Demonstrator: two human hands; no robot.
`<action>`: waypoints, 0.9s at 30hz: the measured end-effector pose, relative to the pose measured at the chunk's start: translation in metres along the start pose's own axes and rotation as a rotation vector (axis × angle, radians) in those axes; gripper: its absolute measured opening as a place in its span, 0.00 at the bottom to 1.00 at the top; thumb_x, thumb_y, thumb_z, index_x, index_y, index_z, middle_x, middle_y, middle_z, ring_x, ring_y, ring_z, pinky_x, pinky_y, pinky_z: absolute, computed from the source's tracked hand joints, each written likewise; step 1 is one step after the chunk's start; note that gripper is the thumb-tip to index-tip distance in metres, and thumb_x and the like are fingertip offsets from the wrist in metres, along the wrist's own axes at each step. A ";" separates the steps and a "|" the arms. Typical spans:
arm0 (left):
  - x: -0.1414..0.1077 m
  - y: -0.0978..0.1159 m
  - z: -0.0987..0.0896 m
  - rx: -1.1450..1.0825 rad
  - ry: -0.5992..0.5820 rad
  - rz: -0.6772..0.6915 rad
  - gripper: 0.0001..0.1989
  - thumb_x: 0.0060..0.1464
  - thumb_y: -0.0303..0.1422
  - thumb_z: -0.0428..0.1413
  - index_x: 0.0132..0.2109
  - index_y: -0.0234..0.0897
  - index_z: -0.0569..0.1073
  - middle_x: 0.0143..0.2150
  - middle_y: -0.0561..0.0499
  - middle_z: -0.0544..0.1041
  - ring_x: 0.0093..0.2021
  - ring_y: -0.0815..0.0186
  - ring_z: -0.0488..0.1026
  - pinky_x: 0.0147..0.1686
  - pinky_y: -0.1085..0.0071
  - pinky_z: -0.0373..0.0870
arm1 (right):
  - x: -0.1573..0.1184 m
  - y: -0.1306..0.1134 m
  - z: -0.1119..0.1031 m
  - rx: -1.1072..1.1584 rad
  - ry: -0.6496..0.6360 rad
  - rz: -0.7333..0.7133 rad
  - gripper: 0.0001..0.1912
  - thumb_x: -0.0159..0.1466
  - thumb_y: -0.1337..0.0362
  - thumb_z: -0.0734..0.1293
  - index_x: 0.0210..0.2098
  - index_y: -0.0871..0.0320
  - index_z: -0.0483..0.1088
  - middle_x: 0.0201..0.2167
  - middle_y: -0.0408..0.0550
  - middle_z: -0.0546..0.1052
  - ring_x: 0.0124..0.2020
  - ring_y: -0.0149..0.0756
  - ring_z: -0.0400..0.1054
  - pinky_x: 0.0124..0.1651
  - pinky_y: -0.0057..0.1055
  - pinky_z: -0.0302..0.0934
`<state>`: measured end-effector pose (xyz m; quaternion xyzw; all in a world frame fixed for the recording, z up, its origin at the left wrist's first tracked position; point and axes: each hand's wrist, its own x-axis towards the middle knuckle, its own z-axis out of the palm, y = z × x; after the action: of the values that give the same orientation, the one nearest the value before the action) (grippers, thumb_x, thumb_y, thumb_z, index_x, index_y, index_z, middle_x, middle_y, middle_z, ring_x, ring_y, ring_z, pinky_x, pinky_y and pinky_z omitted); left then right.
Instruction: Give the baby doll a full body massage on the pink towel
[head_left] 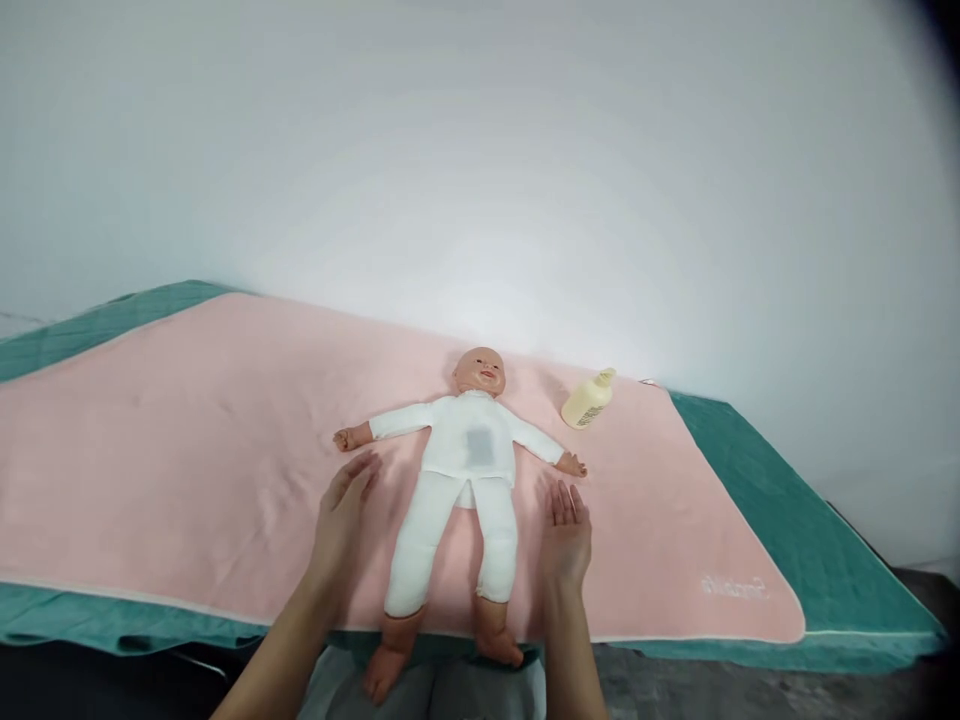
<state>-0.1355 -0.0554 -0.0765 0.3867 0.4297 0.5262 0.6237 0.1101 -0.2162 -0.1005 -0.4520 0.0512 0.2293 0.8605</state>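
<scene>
A baby doll (442,440) with a white cloth body lies on its back on the pink mat (187,450). Its arms are spread wide, and its feet reach past the mat's front edge. My left hand (346,515) is held beside the doll, just below its hand on that side, with fingers stretched out and nothing in them. On the other side, my right hand (568,535) is turned partly palm up near the doll's other hand, fingers extended and empty. Both hands appear apart from the doll.
A pale yellow pump bottle (587,402) stands on the mat to the right of the doll's head. Under the mat a green cover (810,530) shows at the sides and front. Behind the table rises a white wall (480,170).
</scene>
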 end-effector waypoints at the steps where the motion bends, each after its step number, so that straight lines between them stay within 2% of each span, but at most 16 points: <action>1: 0.000 0.001 -0.003 -0.151 0.042 -0.127 0.11 0.56 0.28 0.55 0.46 0.38 0.76 0.53 0.45 0.76 0.58 0.61 0.70 0.62 0.65 0.64 | 0.003 -0.004 -0.001 0.061 -0.039 0.091 0.20 0.66 0.54 0.57 0.51 0.59 0.66 0.59 0.54 0.70 0.56 0.36 0.70 0.67 0.41 0.56; 2: 0.002 0.003 -0.005 -0.266 0.061 -0.229 0.12 0.56 0.25 0.52 0.45 0.38 0.75 0.52 0.44 0.76 0.58 0.62 0.70 0.60 0.65 0.67 | 0.006 -0.009 -0.001 0.105 -0.073 0.168 0.22 0.67 0.53 0.55 0.52 0.60 0.65 0.59 0.56 0.70 0.56 0.37 0.70 0.67 0.42 0.57; 4: 0.011 0.011 -0.007 -0.368 0.061 -0.338 0.14 0.56 0.23 0.48 0.45 0.36 0.74 0.50 0.41 0.76 0.57 0.62 0.72 0.54 0.63 0.73 | 0.012 -0.016 0.001 0.169 -0.127 0.270 0.24 0.68 0.52 0.52 0.53 0.62 0.64 0.59 0.58 0.70 0.57 0.38 0.69 0.66 0.43 0.59; 6: 0.021 0.019 -0.008 -0.437 0.021 -0.405 0.15 0.57 0.24 0.45 0.47 0.33 0.73 0.50 0.37 0.75 0.54 0.59 0.74 0.49 0.60 0.76 | 0.017 -0.020 0.005 0.211 -0.141 0.320 0.24 0.68 0.55 0.50 0.54 0.63 0.63 0.59 0.58 0.70 0.59 0.37 0.68 0.65 0.42 0.59; 9: 0.035 0.025 -0.007 -0.600 0.013 -0.493 0.17 0.57 0.26 0.46 0.51 0.31 0.71 0.51 0.36 0.74 0.51 0.58 0.75 0.47 0.58 0.77 | 0.025 -0.023 0.012 0.239 -0.137 0.350 0.23 0.67 0.60 0.51 0.56 0.63 0.62 0.58 0.57 0.69 0.60 0.36 0.66 0.65 0.42 0.60; 13: 0.050 0.022 -0.003 -0.615 0.058 -0.483 0.20 0.53 0.24 0.49 0.53 0.34 0.70 0.51 0.39 0.73 0.50 0.59 0.74 0.50 0.56 0.75 | 0.037 -0.021 0.016 0.196 -0.132 0.324 0.21 0.62 0.64 0.54 0.53 0.62 0.65 0.57 0.57 0.70 0.60 0.37 0.65 0.65 0.45 0.60; 18: 0.062 0.018 0.002 -0.556 0.106 -0.458 0.16 0.51 0.23 0.49 0.47 0.37 0.72 0.50 0.42 0.73 0.49 0.62 0.74 0.51 0.59 0.73 | 0.050 -0.012 0.015 0.069 -0.179 0.206 0.16 0.59 0.62 0.57 0.44 0.58 0.69 0.50 0.54 0.73 0.58 0.39 0.67 0.64 0.49 0.60; 22: 0.071 0.021 0.006 -0.490 0.115 -0.458 0.12 0.51 0.23 0.49 0.42 0.37 0.72 0.45 0.44 0.73 0.44 0.65 0.75 0.46 0.64 0.74 | 0.062 -0.010 0.016 -0.023 -0.202 0.104 0.14 0.58 0.62 0.58 0.40 0.56 0.69 0.47 0.51 0.73 0.55 0.37 0.69 0.62 0.48 0.62; 27: 0.083 0.026 0.017 -0.395 0.196 -0.400 0.06 0.57 0.24 0.51 0.35 0.37 0.71 0.39 0.46 0.73 0.38 0.68 0.75 0.38 0.73 0.75 | 0.077 -0.016 0.019 -0.063 -0.156 0.120 0.11 0.58 0.63 0.57 0.36 0.56 0.68 0.40 0.51 0.74 0.49 0.38 0.72 0.58 0.47 0.66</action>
<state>-0.1220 0.0299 -0.0571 0.1127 0.4448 0.5013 0.7336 0.1832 -0.1821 -0.0996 -0.4559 0.0038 0.3161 0.8320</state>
